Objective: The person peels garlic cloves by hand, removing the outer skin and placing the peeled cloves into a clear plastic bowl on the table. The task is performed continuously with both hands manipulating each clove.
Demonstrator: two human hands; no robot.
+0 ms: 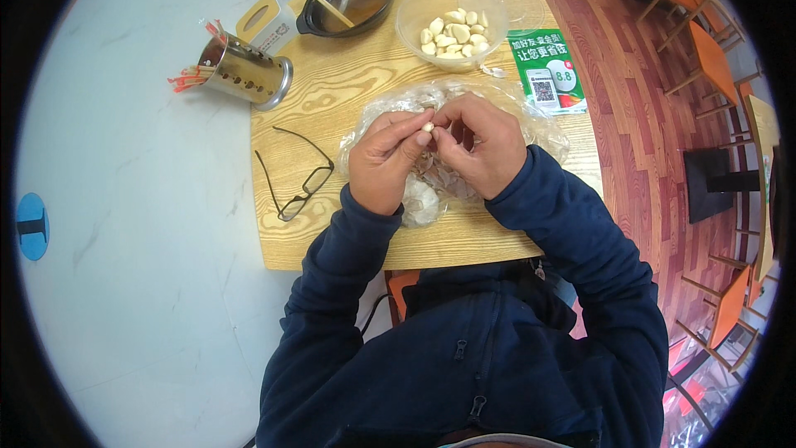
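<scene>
A small garlic clove (428,127) is pinched between the fingertips of my left hand (387,158) and my right hand (482,143). Both hands are above a clear plastic bag (541,130) spread on the table. Loose garlic skins (438,175) lie on the bag, partly hidden by my hands. By my left wrist sits a whitish, rounded thing, seemingly a garlic bulb (421,202), partly covered by my sleeve. Beyond the bag stands a clear plastic bowl (407,25) holding many peeled garlic cloves (459,32).
On the wooden table (336,239) lie eyeglasses (318,179) at left. Behind them stand a perforated metal holder (249,71) with wrapped utensils, a tissue box (267,22) and a black pot (351,31) with chopsticks and a ladle. A green printed card (547,68) and a clear lid (525,6) lie right.
</scene>
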